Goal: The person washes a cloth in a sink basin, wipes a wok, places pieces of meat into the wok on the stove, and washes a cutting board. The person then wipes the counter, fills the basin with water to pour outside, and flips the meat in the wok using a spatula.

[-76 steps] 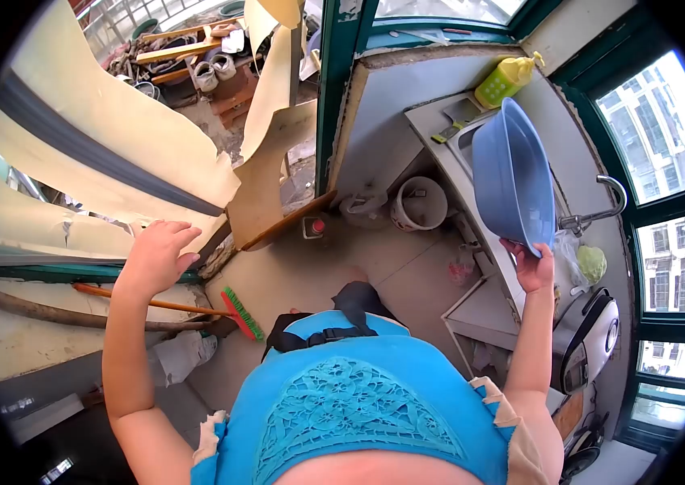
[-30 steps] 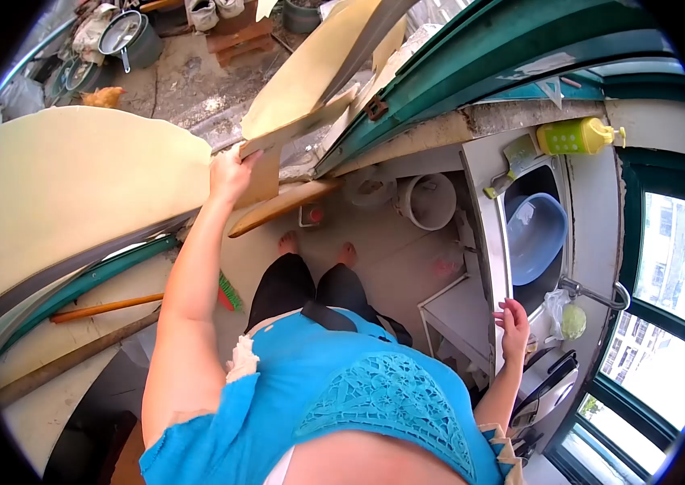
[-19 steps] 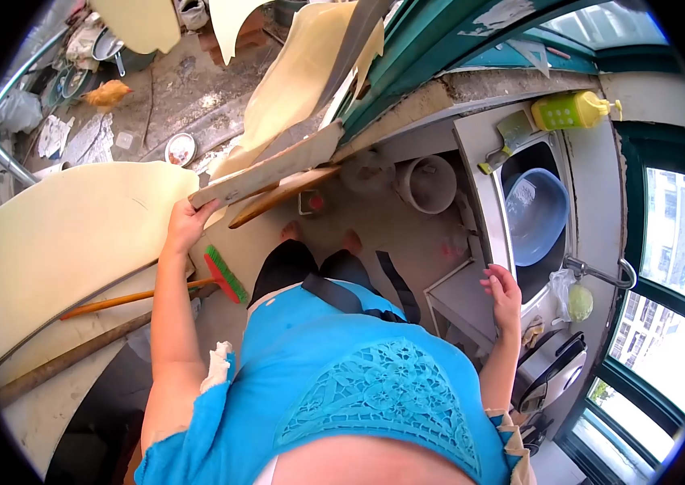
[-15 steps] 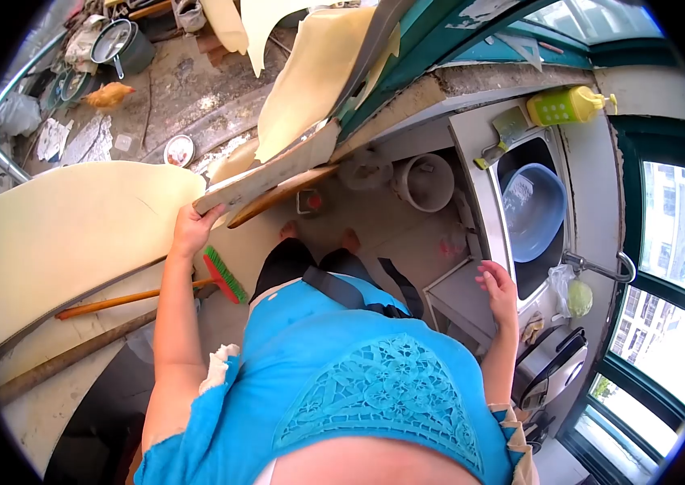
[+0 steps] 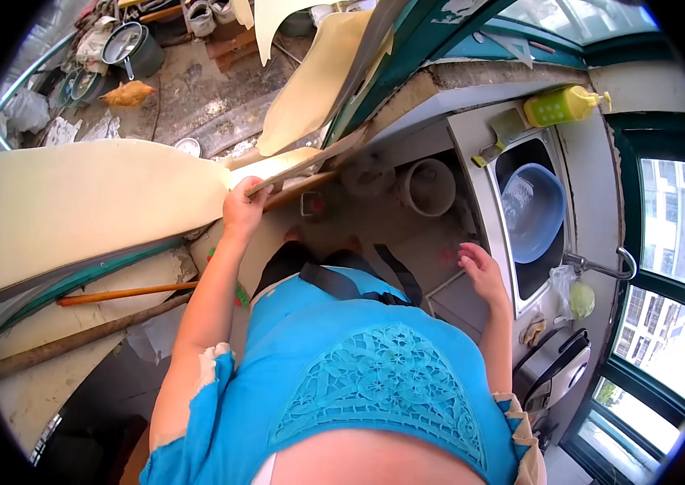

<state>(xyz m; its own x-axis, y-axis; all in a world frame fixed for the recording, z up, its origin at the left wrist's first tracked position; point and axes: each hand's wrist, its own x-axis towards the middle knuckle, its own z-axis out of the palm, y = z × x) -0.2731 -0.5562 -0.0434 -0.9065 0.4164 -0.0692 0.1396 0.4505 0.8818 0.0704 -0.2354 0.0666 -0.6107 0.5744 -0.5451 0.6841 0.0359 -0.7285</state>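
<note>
My left hand [image 5: 243, 208] grips the near end of a long, worn board [image 5: 307, 165], thumb on top, at the edge of the doorway. Only a thin strip of the board shows from here. A large cream panel [image 5: 92, 206] lies just left of that hand. My right hand [image 5: 481, 273] hangs in the air beside the sink counter, fingers loosely bent and apart, with nothing in it. Close by it is a blue basin [image 5: 533, 214] in the sink [image 5: 530, 279]. Below my left forearm lies a broom's orange handle [image 5: 128, 293]; its green bristles are mostly hidden.
A white bucket [image 5: 428, 187] stands on the floor under the counter. On the counter are a yellow-green bottle [image 5: 560, 106], a cleaver [image 5: 501, 136] and a faucet [image 5: 601, 265]. Outside the doorway are a chicken [image 5: 128, 93], pots [image 5: 126, 48] and another cream panel [image 5: 318, 77].
My left hand has moved right and up with the board, which now shows narrower. The cream panel's near end has shifted right. My right hand has drifted slightly left. The chicken has moved a little.
</note>
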